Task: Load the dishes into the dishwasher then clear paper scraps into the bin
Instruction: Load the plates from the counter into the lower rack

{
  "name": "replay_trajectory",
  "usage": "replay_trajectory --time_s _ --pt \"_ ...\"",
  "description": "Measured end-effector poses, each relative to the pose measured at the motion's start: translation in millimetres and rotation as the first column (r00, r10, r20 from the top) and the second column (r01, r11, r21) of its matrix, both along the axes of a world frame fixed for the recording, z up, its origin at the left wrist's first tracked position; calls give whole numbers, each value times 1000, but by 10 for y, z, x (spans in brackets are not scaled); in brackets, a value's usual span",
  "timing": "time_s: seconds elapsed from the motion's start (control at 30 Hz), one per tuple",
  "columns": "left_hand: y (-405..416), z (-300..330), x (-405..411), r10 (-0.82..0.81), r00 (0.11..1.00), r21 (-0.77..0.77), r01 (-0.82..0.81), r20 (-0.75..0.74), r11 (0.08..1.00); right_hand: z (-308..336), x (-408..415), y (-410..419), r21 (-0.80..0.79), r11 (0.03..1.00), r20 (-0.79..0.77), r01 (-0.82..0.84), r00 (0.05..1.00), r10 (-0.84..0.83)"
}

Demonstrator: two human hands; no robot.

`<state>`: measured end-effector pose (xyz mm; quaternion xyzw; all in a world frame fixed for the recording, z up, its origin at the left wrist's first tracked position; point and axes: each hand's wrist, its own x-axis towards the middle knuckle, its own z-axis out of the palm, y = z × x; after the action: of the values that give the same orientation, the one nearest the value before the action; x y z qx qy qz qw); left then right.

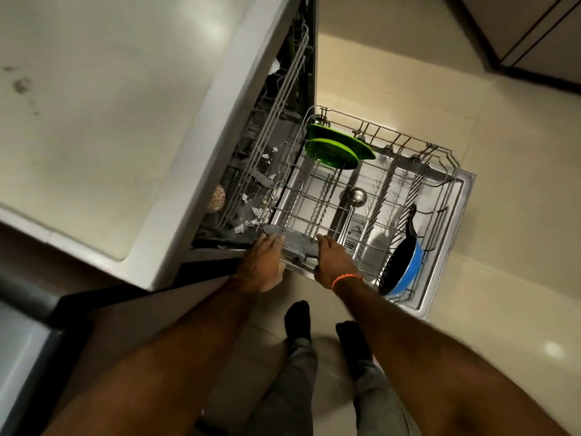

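Observation:
The dishwasher's lower rack [440, 158] is pulled out over the open door. Two green plates [333, 151] stand on edge at its far left. A steel ladle [356, 198] lies in the middle, and a blue pan [405, 262] with a black inside leans at the right. A grey speckled plate [294, 242] stands at the rack's near edge. My left hand [262, 265] holds its left side, my right hand [334, 261] grips its right side. Several white paper scraps [256, 212] lie inside the dishwasher tub.
A pale countertop [103, 121] fills the left, above the dishwasher. A patterned cup [218, 198] sits in the upper rack [283, 99]. Beige floor tiles [518, 215] surround the open door; my feet [297, 319] in dark socks stand just before it.

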<state>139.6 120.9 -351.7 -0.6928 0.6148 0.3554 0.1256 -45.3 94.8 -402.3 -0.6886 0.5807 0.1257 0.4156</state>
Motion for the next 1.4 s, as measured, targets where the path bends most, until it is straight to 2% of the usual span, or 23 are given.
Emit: replay_trajectory --time_s 0.2,0.4,0.5,0.67,0.73,0.83,0.97,1.1,1.27,1.4 --pt "201 989 -302 87 995 -59 -90 -55 994 1194 -172 6 -90 984 9 -151 988 153" --pt "666 2031 -388 261 961 -186 -274 -92 944 2392 -83 312 -216 903 -11 -372 925 379" --pt "1102 2422 -300 375 920 -258 -393 -115 883 2838 92 534 -283 821 10 -496 854 520" --pt "2134 2851 29 586 808 -358 -566 -63 742 3400 583 958 -379 598 20 -706 640 768" --pt "2612 3061 175 677 733 -380 -646 -66 663 3602 871 1188 -428 510 15 -746 558 830" --pt "3219 3454 329 813 571 -416 -770 -113 483 3797 1359 1574 -503 370 13 -781 422 907" --pt "4132 3871 521 907 401 -488 -821 -125 296 4131 2012 2350 -568 194 48 -800 203 978" --pt "4974 4148 695 961 220 -524 -845 -166 103 4389 2551 3208 -603 84 112 -793 20 994" --pt "6061 4343 927 975 65 -574 -816 -211 -70 4552 3189 4360 -626 -19 185 -779 -173 967" --pt "6955 4274 1145 967 -69 -611 -763 -246 -210 4526 3703 5274 -611 -101 184 -785 -265 947"
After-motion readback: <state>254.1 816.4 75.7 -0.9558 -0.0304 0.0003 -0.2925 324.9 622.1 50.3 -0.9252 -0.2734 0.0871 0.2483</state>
